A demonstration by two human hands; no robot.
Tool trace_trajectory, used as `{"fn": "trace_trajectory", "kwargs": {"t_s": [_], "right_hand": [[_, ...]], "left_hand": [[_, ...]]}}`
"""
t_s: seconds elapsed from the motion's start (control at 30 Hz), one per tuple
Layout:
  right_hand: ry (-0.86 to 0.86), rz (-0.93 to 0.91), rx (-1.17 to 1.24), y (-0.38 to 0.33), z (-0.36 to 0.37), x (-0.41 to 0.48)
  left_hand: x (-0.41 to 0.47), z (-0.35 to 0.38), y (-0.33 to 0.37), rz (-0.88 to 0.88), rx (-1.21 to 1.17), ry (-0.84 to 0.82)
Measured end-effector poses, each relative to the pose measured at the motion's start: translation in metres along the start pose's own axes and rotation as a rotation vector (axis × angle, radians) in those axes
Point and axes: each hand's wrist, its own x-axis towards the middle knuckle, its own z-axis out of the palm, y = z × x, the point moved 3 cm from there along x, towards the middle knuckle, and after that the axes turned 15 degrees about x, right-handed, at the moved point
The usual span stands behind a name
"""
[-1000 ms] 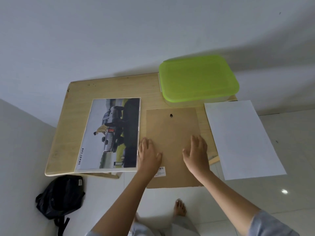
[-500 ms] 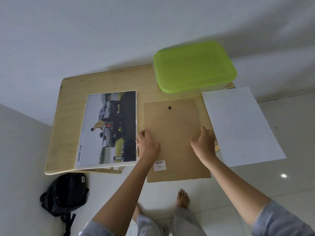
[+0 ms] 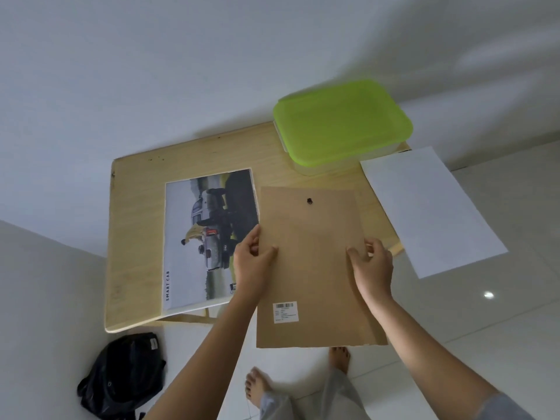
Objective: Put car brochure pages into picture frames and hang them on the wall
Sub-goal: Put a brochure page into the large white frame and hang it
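A black bag (image 3: pixel 121 377) lies on the floor beside the wooden table (image 3: pixel 136 237). The car brochure page (image 3: pixel 209 237) lies flat on the table's left part. Next to it, the left hand (image 3: pixel 251 262) pinches the left edge of the brown backing board (image 3: pixel 312 268), which overhangs the table's near edge, and the right hand (image 3: pixel 371 265) pinches its right edge. A green-lidded box (image 3: pixel 342 122) and a white sheet (image 3: pixel 430 207) sit further right.

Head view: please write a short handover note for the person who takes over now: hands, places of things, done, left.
Left hand grips the left edge of the brown backing board; right hand grips its right edge.
The board overhangs the near edge of the table. The car page lies face up left of it, a white sheet to its right.
Done: page laid out. Left: fit board, hang frame.
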Motion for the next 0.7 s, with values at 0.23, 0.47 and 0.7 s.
{"fn": "trace_trajectory", "kwargs": {"t_s": [0.23,0.47,0.7], "right_hand": [[-0.235,-0.064,-0.029,-0.022,0.102,-0.033],[-0.350,-0.158,-0.083,-0.051,0.170,-0.020],[-0.433,-0.125,-0.355,-0.048,0.189,-0.011]], "left_hand": [[0.030,-0.111,-0.035,-0.015,-0.068,0.043],[0.069,-0.161,-0.065,-0.027,0.019,0.080],[0.089,-0.160,-0.077,-0.065,0.127,0.049]]}}
